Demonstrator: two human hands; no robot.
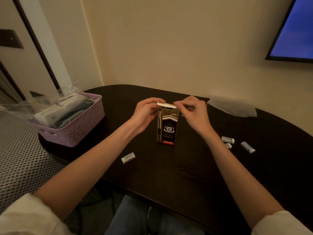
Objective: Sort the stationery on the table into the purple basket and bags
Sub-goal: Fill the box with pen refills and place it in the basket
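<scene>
A black and gold pen box [167, 128] marked 0.5 mm stands upright at the middle of the dark table [186, 175]. My left hand [145, 114] grips the box's upper left side and touches its white top flap. My right hand [194, 112] pinches the flap's right end with thumb and forefinger. The flap is lifted and dark pens show inside. One white eraser [128, 157] lies near the front left. Three more erasers [228, 139] [228, 145] [248, 147] lie to the right. The purple basket [76, 131] sits at the table's left end, filled with bagged stationery.
A clear plastic bag [232, 106] lies flat at the table's back right, against the wall. A screen [294, 31] hangs on the wall at upper right. Woven-patterned upholstery [22, 160] borders the table's left edge. My knees are under the front edge.
</scene>
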